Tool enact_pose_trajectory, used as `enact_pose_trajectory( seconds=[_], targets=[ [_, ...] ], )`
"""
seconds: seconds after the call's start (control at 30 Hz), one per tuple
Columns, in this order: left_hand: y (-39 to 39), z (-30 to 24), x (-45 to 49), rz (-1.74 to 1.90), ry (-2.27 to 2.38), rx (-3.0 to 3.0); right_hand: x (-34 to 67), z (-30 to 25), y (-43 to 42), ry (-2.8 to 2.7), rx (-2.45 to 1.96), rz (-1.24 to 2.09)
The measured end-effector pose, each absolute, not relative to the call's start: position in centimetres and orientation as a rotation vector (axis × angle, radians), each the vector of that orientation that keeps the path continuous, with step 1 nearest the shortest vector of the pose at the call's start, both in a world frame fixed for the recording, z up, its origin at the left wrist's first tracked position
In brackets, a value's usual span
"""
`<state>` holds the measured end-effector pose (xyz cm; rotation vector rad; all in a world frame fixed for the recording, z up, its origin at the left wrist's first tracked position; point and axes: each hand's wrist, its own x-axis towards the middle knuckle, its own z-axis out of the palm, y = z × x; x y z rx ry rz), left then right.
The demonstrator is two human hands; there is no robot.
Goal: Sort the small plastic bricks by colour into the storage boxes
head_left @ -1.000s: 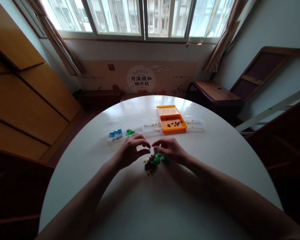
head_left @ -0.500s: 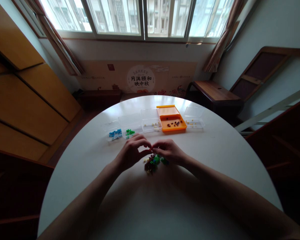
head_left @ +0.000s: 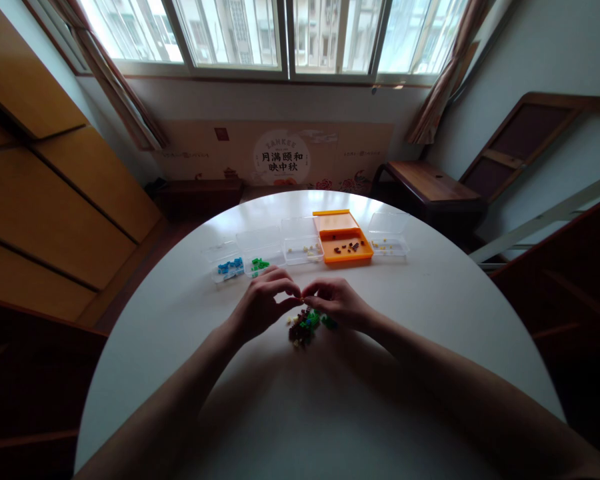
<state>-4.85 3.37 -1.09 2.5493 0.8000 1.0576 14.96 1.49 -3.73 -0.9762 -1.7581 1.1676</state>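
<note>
My left hand (head_left: 263,303) and my right hand (head_left: 337,300) meet fingertip to fingertip just above a small heap of mixed tiny bricks (head_left: 305,325) on the round white table (head_left: 420,333). Both hands are pinched, and together they grip something tiny between them that I cannot make out. The heap holds brown, green, blue and pale pieces. Beyond the hands runs a row of small open boxes: one with blue pieces (head_left: 226,261), one with green pieces (head_left: 260,257), a clear one with pale pieces (head_left: 303,243), an orange one with brown pieces (head_left: 343,241), and a clear one at the right (head_left: 389,240).
A window (head_left: 280,33) with curtains fills the far wall, with a printed cardboard panel (head_left: 280,157) under it. A dark wooden side table (head_left: 430,187) stands beyond the table at the right. Wooden panels (head_left: 55,187) line the left side.
My two hands drew together from a small gap until their fingertips touch over the heap. The view shifted slightly; the boxes have not moved.
</note>
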Motion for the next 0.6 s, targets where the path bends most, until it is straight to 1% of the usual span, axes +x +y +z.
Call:
enact_pose_trajectory(
  seconds=[0.23,0.33,0.47,0.6],
  targets=[
    [3.5,-1.2,-5.3,0.953,0.914,2.526,15.1,-4.1,1.8,-1.749,-1.014,1.094],
    [3.8,-1.2,-6.1,0.802,0.951,2.494,15.5,-4.2,2.4,-1.704,-1.043,1.031],
    [4.2,-1.4,-7.3,0.532,0.93,2.455,16.1,-4.1,3.7,-1.654,-1.134,0.868],
    [4.3,-1.7,-8.1,0.417,0.883,2.388,16.4,-4.0,5.3,-1.651,-1.236,0.733]
  ],
)
